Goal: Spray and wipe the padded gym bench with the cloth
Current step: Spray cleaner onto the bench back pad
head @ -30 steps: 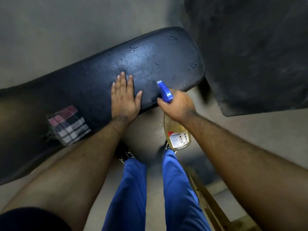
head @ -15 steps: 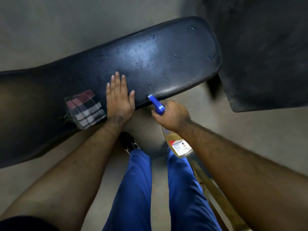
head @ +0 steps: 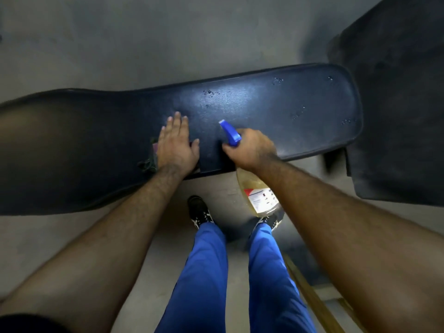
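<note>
The black padded bench (head: 288,109) runs across the view, with spray droplets on its right half. My left hand (head: 176,145) lies flat, fingers stretched, on top of the checked cloth (head: 153,153) near the bench's front edge. Only the cloth's left edge and a frayed corner show. Close to the right, my right hand (head: 249,147) grips the neck of the spray bottle (head: 258,195). Its blue nozzle (head: 229,132) points up and left over the pad. The bottle's body, with yellowish liquid and a white label, hangs below the bench edge.
A black rubber mat (head: 396,104) lies on the floor at the right, next to the bench's end. My legs in blue trousers and black shoes (head: 199,212) stand in front of the bench. Wooden slats (head: 312,299) lie at the lower right on the grey concrete floor.
My left hand has slid left along the pad onto the cloth and now covers most of it. My right hand with the bottle has moved up over the bench's front edge.
</note>
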`<state>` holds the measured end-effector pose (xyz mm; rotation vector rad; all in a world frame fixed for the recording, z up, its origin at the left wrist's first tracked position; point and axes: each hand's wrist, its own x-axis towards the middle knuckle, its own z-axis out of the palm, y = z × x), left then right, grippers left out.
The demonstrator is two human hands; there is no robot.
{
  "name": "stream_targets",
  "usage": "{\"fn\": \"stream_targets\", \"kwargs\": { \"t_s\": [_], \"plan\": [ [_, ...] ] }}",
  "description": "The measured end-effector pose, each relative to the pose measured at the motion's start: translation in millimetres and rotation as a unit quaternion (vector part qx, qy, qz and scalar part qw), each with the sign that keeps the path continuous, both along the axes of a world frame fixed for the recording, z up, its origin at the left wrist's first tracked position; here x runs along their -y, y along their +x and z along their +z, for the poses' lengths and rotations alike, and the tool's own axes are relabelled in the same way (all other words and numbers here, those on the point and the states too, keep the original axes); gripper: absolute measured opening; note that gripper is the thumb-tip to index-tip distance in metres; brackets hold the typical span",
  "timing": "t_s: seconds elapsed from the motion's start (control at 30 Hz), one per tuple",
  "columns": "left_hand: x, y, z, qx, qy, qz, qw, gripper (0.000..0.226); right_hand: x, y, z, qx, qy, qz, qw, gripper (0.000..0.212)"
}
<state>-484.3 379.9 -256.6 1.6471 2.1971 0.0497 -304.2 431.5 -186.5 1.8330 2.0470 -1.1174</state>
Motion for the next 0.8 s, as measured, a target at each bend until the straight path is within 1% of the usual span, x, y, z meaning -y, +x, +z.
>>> {"fn": "stream_targets", "kwargs": {
  "t_s": [0.13,0.2,0.3,0.37,0.47,0.53,0.6,0.63,0.7,0.73,0.8],
  "plan": [
    [1.5,-4.7,3.7,0.03,0.008,-0.006,0.999,0.071,4.7,-7.1,-1.0,0.036,0.001,0.005,0.999,0.019],
    [3.1,-9.2,13.3,0.048,0.023,-0.021,0.998,0.072,5.0,-11.5,7.0,0.032,0.013,-0.007,0.999,0.018],
    [5.8,-21.5,36.4,0.081,0.049,-0.056,0.994,0.069,-4.0,-29.7,31.3,0.01,0.046,-0.025,0.999,0.025],
    [4.6,-33.6,55.5,0.137,0.054,-0.052,0.988,0.064,-13.4,-50.2,51.7,-0.011,0.072,-0.026,0.997,0.023],
    [-0.3,-55.8,82.5,0.235,0.012,-0.023,0.972,0.065,-28.3,-86.3,82.4,-0.051,0.112,-0.019,0.992,0.02],
    [-5.0,-72.4,95.2,0.283,-0.029,-0.007,0.959,0.068,-36.3,-110.9,98.0,-0.087,0.139,-0.017,0.986,0.022],
    [-7.9,-87.2,104.3,0.326,-0.058,0.008,0.944,0.067,-42.1,-134.5,108.6,-0.142,0.162,-0.015,0.977,0.022],
    [-8.9,-93.0,108.1,0.343,-0.059,0.019,0.937,0.064,-43.7,-145.5,112.9,-0.182,0.168,-0.015,0.969,0.019],
    [-8.4,-101.8,112.8,0.363,-0.025,0.053,0.93,0.048,-43.5,-166.0,116.4,-0.271,0.172,-0.013,0.947,0.014],
    [-7.5,-106.6,111.1,0.352,0.006,0.089,0.932,0.042,-41.8,-175.1,115.8,-0.313,0.165,-0.01,0.935,0.013],
    [-1.5,-119.0,104.7,0.272,0.064,0.171,0.945,0.04,-37.1,-191.4,110.5,-0.39,0.113,-0.007,0.914,0.015]
  ]
}}
